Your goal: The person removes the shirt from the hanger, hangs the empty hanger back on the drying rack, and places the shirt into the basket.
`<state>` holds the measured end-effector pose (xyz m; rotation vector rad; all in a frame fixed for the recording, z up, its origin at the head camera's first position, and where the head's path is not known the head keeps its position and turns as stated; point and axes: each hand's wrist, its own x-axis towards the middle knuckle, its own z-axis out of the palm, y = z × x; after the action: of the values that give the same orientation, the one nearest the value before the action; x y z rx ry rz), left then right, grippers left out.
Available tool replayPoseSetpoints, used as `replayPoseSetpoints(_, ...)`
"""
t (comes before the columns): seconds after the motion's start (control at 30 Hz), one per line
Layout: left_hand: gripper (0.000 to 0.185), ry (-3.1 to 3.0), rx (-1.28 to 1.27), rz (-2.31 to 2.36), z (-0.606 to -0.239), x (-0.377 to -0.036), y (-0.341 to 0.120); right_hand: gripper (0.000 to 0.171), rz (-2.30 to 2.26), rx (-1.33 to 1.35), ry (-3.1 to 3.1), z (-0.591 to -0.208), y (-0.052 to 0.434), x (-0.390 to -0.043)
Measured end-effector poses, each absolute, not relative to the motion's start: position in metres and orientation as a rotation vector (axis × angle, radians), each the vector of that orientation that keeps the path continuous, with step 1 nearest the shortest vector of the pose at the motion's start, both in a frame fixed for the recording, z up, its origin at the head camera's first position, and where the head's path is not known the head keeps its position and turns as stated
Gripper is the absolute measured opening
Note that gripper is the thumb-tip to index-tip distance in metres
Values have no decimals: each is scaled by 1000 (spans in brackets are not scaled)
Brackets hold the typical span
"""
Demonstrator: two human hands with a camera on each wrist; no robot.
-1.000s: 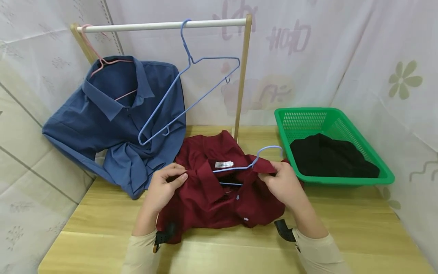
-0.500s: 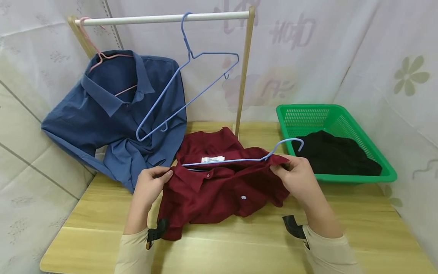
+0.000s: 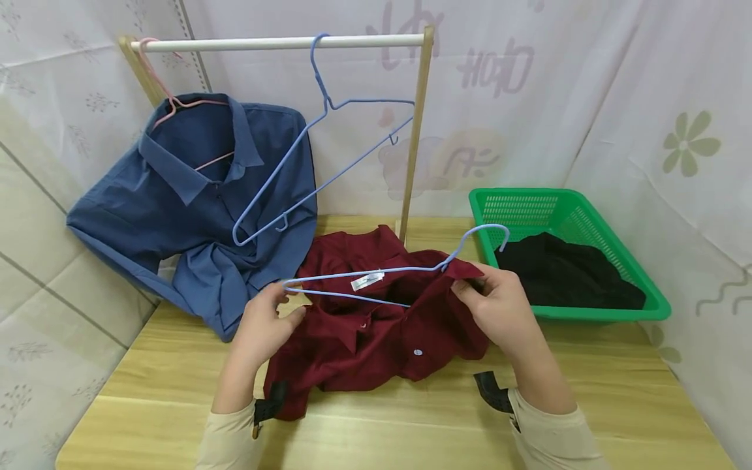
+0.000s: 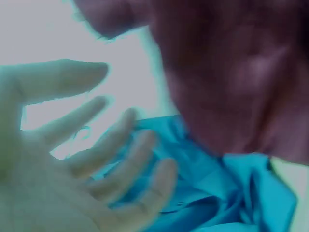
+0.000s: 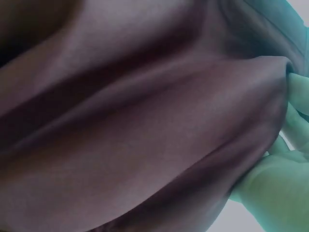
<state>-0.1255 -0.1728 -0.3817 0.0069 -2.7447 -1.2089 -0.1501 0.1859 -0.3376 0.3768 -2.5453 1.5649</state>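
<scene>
A dark red shirt (image 3: 376, 339) lies crumpled on the wooden table (image 3: 382, 424). A light blue wire hanger (image 3: 329, 277) sits partly inside its collar, hook up at the right. My right hand (image 3: 470, 287) pinches the shirt's right shoulder just under the hook; the right wrist view shows the fingers (image 5: 275, 188) closed on red fabric (image 5: 135, 121). My left hand (image 3: 288, 305) is at the hanger's bare left end. In the left wrist view the hand (image 4: 87, 159) has its fingers spread and holds nothing, with the red shirt (image 4: 231, 72) beside it.
A white rail (image 3: 264, 44) on wooden posts stands behind, carrying a blue shirt (image 3: 194, 215) on a pink hanger (image 3: 176, 104) and an empty blue hanger (image 3: 320, 81). A green basket (image 3: 599, 313) with a black garment (image 3: 564, 274) sits at the right.
My left hand has let go of the red shirt's left shoulder and opened. The hanger's left end now sticks out bare, and its hook has risen a little.
</scene>
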Motion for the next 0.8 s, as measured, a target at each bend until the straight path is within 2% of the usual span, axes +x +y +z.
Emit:
replayPoseSetpoints(0.13,60,-2520,-241,-1109,-369,-120,-165,22,1461,448,-2595,-335,176,-151)
replayPoseSetpoints(0.3,36,-2334,-497,-796,-362,-118,-145,23,1424,525,-2628,-339,162,-150)
replayPoseSetpoints(0.5,11,-2333,-490,-792,-368,-121,-133,27,1616,549,-2510,-345,150,-147)
replayPoseSetpoints(0.63,7,-2324,-415,-904,-371,-121,-135,34,1680,616,-2437,-350,147,-146)
replayPoseSetpoints(0.8,7,-2322,-374,-923,-372,-118,-134,42,1410,610,-2601,-354,143,-144)
